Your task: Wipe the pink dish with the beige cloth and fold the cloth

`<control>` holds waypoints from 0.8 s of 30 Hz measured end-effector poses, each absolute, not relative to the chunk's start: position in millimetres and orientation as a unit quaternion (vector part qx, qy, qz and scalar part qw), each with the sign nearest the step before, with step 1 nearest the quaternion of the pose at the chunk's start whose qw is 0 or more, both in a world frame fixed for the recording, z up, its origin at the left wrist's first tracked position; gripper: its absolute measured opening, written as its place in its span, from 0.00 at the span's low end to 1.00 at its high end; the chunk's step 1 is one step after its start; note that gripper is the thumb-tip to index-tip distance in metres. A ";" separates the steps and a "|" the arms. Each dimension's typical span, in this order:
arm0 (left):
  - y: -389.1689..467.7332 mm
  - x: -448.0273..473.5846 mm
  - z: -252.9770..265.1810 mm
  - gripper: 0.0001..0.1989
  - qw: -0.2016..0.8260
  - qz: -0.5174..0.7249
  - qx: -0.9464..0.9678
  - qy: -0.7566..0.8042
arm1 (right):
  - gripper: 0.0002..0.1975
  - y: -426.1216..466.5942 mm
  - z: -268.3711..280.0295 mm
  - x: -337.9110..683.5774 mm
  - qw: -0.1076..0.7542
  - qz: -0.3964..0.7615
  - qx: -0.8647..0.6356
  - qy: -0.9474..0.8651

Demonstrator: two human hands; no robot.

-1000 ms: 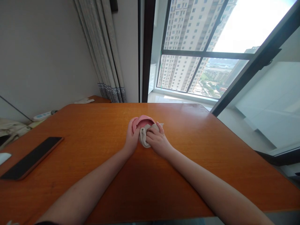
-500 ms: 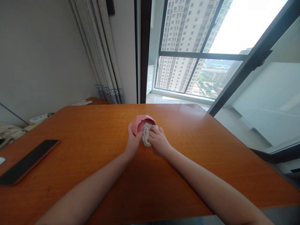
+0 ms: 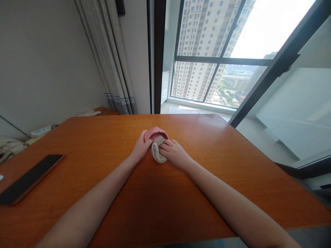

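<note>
A small pink pouch point(image 3: 156, 130) is held over the middle of the wooden table point(image 3: 108, 141), its opening facing me. My left hand point(image 3: 141, 146) grips the left side of the pouch, thumb at the rim. A rolled, off-white cloth point(image 3: 156, 155) sits partly in the opening, and its near end sticks out toward me. My right hand point(image 3: 176, 153) has its fingers closed on the right side of the cloth, close to the pouch's rim. The fingertips of the right hand are partly hidden in the folds.
A dark flat slab with a reddish edge point(image 3: 31, 179) lies at the table's left. Behind the table stand a grey curtain point(image 3: 116, 79) and a window point(image 3: 207, 62). A white power strip point(image 3: 41, 131) is beyond the left edge.
Both hands, the pouch and the cloth have shifted slightly left. The pouch's opening has turned more toward me, and the cloth's rolled end shows rounder and wider.
</note>
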State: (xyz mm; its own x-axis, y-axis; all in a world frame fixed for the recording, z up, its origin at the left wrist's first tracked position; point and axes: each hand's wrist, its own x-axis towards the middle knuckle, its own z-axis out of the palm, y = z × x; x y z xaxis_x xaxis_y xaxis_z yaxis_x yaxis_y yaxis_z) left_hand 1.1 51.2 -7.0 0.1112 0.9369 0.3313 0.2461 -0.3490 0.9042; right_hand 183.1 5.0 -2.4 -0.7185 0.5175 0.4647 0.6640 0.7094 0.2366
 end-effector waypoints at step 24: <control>33.4 17.3 -29.1 0.36 0.372 0.533 0.646 0.401 | 0.08 8.8 -18.4 180.7 0.235 -0.123 -0.388 -0.883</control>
